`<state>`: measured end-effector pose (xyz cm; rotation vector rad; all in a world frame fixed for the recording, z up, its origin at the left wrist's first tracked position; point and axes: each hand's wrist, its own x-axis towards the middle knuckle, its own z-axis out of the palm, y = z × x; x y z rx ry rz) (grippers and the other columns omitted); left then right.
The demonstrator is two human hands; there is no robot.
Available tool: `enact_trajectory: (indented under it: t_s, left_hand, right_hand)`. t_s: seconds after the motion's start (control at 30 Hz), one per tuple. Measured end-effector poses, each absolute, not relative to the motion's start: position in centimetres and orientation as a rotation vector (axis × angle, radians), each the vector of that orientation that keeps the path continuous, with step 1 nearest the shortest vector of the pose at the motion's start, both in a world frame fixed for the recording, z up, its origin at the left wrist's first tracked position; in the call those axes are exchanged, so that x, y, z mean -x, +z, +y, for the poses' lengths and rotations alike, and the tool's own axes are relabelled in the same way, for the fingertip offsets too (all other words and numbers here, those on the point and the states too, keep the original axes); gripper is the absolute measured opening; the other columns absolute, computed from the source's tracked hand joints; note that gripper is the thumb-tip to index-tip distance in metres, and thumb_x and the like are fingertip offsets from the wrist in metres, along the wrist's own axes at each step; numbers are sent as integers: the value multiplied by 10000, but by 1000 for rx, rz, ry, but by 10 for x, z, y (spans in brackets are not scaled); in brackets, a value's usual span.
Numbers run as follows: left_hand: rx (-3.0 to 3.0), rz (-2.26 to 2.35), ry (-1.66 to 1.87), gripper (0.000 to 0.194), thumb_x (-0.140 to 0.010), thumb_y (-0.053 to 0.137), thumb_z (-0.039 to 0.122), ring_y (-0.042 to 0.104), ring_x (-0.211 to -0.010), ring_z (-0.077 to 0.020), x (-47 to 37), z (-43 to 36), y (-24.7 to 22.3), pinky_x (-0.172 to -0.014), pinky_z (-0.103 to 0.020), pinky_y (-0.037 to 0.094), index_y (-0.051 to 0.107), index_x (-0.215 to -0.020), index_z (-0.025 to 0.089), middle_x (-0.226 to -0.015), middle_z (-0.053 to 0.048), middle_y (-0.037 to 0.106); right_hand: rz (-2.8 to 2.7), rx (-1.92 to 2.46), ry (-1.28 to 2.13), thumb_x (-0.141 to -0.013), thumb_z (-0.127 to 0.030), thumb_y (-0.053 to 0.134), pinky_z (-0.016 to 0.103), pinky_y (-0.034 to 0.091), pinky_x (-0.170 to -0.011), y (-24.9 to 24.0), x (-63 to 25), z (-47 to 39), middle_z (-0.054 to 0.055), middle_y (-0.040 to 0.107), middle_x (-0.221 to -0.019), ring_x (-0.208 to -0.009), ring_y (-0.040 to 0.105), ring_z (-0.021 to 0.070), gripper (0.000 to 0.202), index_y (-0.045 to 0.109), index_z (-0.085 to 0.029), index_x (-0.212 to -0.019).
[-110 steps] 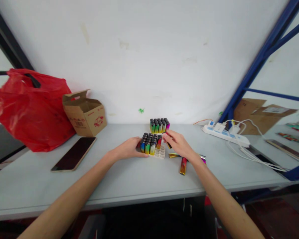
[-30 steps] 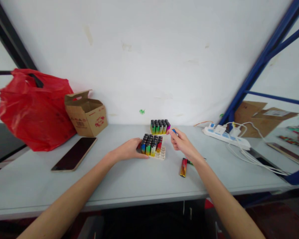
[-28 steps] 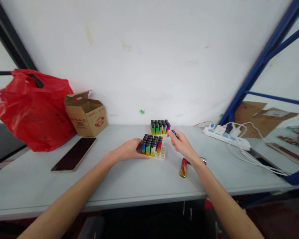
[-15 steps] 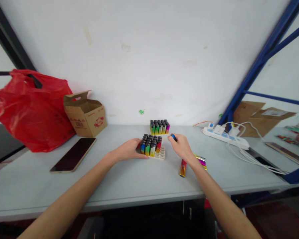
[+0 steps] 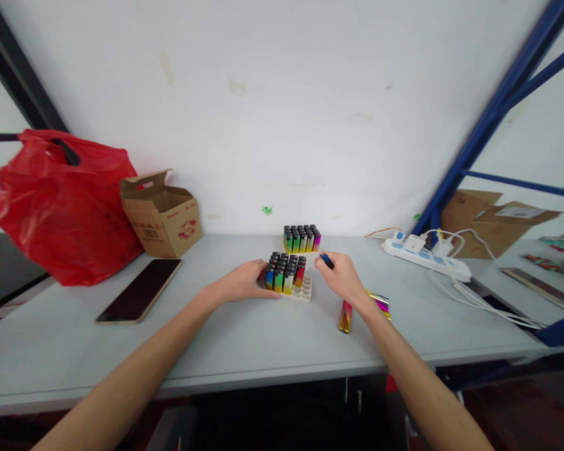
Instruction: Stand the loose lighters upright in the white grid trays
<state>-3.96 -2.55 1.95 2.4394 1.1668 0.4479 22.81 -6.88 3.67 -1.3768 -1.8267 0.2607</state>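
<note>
My left hand grips the left side of a white tray, its thumb along the front edge and its fingers partly hidden behind. Several colourful lighters with black tops stand upright in the tray, and bare holes show at its right end. Just right of the tray, my right hand is closed on a dark blue lighter, tilted and mostly covered by the fingers. Behind the tray stands a second block of upright lighters. A red and gold lighter lies below my right wrist.
Shiny purple and gold pieces lie beside my right forearm. A power strip with white cables runs along the right. At the left are a phone, an open cardboard box and a red plastic bag.
My right hand has shifted very slightly left towards the tray with the blue lighter, which now shows a little more. My left hand stays in place on the tray.
</note>
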Motion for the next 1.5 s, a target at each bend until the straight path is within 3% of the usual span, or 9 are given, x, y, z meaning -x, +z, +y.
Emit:
enact_trajectory:
  t_s: [0.3,0.5,0.63,0.77,0.97,1.1,1.27,1.4,1.5]
  left_hand:
    - [-2422,1139,475,616,-669,775,695,675,-821,-261,39,-26,21,-699,-329,486,683,-1012,192,-941,-60,741]
    - [-2429,1136,463,668,-675,778,690,680,-897,-278,37,-29,24,-781,-340,507,692,-1089,173,-1031,-86,748]
    - [-2436,1117,450,670,-688,785,665,685,-939,-281,38,-27,23,-818,-339,512,688,-1150,189,-1087,-82,747]
    - [-2419,1103,516,646,-657,804,665,694,-920,-288,39,-26,21,-806,-338,513,715,-1099,202,-1007,-69,763]
    - [-2413,1067,530,632,-659,802,658,698,-913,-290,40,-26,21,-791,-334,509,716,-1085,200,-970,-64,766]
    - [-2423,1066,535,636,-660,802,653,694,-922,-292,40,-24,19,-799,-337,511,710,-1090,193,-987,-75,762]
    - [-2422,1097,537,642,-653,799,658,692,-935,-294,41,-23,16,-812,-340,519,707,-1093,199,-1005,-77,757]
    - [-2409,1093,534,653,-646,795,670,699,-931,-293,41,-22,15,-805,-339,529,703,-1101,211,-1013,-73,761]
    - [-2418,1100,537,655,-640,791,685,707,-917,-291,41,-21,15,-788,-333,531,705,-1087,215,-1005,-66,765]
  right_hand:
    - [-2034,1319,312,-1066,-458,365,286,381,-676,41,-235,-69,13,626,-785,-696,564,175,332,528,-219,-903]
    - [-2230,1218,128,-1068,-481,413,296,416,-755,53,-238,-76,55,641,-853,-796,586,187,414,588,-193,-827]
    - [-2277,1257,313,-1052,-497,459,286,417,-674,57,-238,-79,19,671,-696,-646,601,169,449,602,-193,-754]
    - [-2307,1199,461,-1036,-466,519,282,453,-716,55,-237,-79,37,756,-798,-734,682,190,393,674,-185,-810]
    - [-2473,1300,269,-1055,-432,498,282,435,-702,42,-228,-77,85,762,-901,-768,676,203,349,695,-159,-962]
    - [-2481,1439,98,-1024,-468,549,291,418,-669,37,-220,-76,101,751,-894,-770,676,221,358,690,-156,-918]
    - [-2400,1340,460,-1012,-538,530,274,470,-694,59,-247,-82,43,749,-839,-750,674,182,398,693,-186,-922]
    - [-2349,1490,531,-958,-540,592,299,508,-822,82,-301,-91,71,760,-996,-916,699,209,388,689,-192,-1100]
    - [-2365,1743,633,-844,-541,707,327,513,-881,85,-338,-95,105,733,-1140,-1038,688,251,549,635,-195,-1263]
